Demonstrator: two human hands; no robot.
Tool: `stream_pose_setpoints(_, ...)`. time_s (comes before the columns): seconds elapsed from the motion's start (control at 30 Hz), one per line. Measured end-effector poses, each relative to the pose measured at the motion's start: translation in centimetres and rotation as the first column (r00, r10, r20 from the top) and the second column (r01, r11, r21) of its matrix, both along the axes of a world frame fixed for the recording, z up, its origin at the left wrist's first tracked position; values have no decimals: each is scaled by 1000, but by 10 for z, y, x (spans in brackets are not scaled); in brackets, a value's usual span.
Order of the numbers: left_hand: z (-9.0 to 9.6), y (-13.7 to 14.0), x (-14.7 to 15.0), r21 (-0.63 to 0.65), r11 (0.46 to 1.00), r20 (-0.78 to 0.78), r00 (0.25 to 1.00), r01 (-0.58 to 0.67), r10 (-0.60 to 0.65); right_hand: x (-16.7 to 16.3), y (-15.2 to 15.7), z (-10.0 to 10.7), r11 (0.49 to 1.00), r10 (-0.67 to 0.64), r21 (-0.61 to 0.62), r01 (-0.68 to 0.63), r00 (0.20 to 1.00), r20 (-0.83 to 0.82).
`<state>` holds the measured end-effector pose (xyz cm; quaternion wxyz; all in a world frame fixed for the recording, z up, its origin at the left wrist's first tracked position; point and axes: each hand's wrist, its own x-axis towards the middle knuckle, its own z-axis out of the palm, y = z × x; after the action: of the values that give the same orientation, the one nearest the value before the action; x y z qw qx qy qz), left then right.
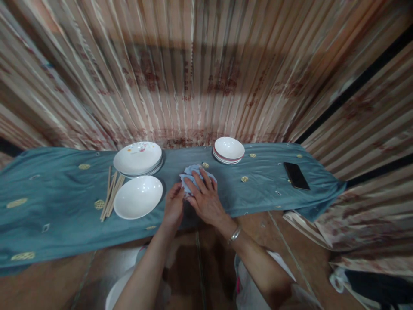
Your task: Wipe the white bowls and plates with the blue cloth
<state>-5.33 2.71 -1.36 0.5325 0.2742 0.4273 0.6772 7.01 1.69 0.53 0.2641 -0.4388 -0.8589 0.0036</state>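
Cloth (192,168) under right fingers (199,181); curtain lettering (186,79) too blurred to read.

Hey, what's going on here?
A person has the left hand at the edge of a crumpled blue cloth and the right hand spread over it. To the left are stacked dishes, a white dish and chopsticks; to the right, stacked bowls and a phone.

Curtain (206,86): dim, broad shadow band, stretched toward left and right edges
Bowls (138,200): small glare spots, lit from above
Floor (271,241): murky, soft detail
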Motion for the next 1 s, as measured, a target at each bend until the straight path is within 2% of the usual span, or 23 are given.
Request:
stream_pose_setpoints(0.13, 2, 0, -3, -13, 999, 42, 999, 30, -30, 3, 11, -3, 997, -38, -67, 35, 998, -54)
stream_pose_setpoints(0.27, 6, 1, -6, -38, 998, 59, 997, 57, -55, 4, 27, -12, 988, -55, -152, 14, 961, -270)
stream_pose_setpoints(0.37, 6, 2, -8, -45, 998, 77, 996, 47, -43, 3, 41, -25, 966, -93, -256, -30, 885, -457)
stream_pose_setpoints(0.5, 4, 1, -12, -41, 997, 92, 994, 61, -57, 1, 55, -47, 887, -256, -457, -65, 754, -604)
stream_pose_setpoints(0.63, 0, -1, -16, -41, 997, 100, 993, 63, -58, -4, 57, -67, 814, -380, -572, -103, 651, -657)
stream_pose_setpoints(0.77, 2, -2, -16, -28, 998, 124, 991, 63, -59, -10, 46, -75, 773, -457, -629, -85, 614, -644)
stream_pose_setpoints(0.87, 6, -3, -13, -34, 995, 151, 985, 93, -87, -14, 37, -73, 762, -471, -640, -96, 598, -649)
stream_pose_setpoints(1.0, 7, -2, -11, -16, 995, 143, 986, 94, -91, -16, 29, -68, 759, -446, -639, -125, 615, -651)
